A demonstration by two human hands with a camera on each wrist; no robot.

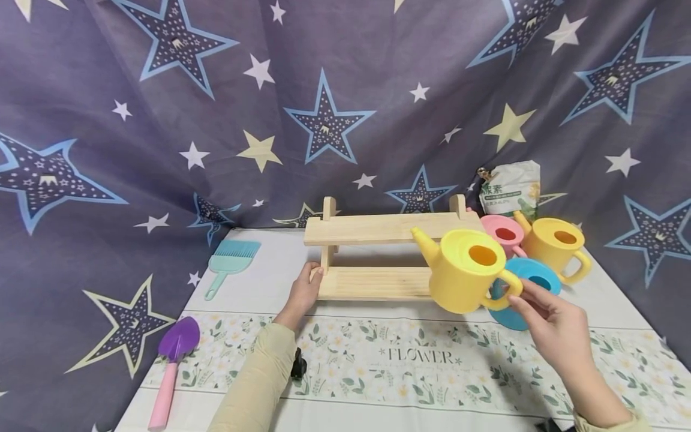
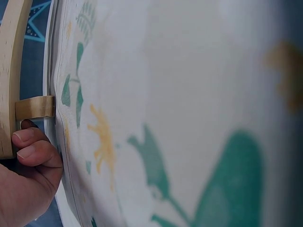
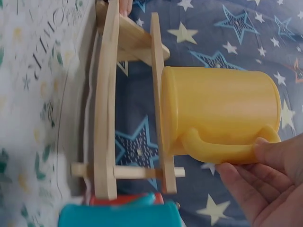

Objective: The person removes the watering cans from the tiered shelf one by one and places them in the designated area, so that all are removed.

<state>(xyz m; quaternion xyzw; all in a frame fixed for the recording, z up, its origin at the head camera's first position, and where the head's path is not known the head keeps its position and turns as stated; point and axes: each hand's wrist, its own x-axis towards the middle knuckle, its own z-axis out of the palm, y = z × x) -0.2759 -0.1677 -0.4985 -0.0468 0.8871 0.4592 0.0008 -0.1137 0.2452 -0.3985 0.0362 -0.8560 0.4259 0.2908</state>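
A yellow watering can (image 1: pixel 459 279) is in my right hand (image 1: pixel 561 330), whose thumb and fingers pinch its handle. The can is raised in front of the right part of a two-tier wooden shelf (image 1: pixel 378 231), its spout pointing left. In the right wrist view the can (image 3: pixel 222 104) overlaps the edge of one shelf board (image 3: pixel 157 85). My left hand (image 1: pixel 305 294) grips the left end of the lower board, fingers curled at the wood beside the upright. The left wrist view shows these curled fingers (image 2: pixel 35 151) close to the shelf's foot.
Right of the shelf stand a blue watering can (image 1: pixel 510 318), a pink one (image 1: pixel 504 231) and another yellow one (image 1: pixel 553 240), with a white bag (image 1: pixel 510 186) behind. On the left lie a teal brush (image 1: pixel 229 261) and a purple trowel (image 1: pixel 179 339) with a pink handle. A starry curtain (image 1: pixel 335 54) hangs behind.
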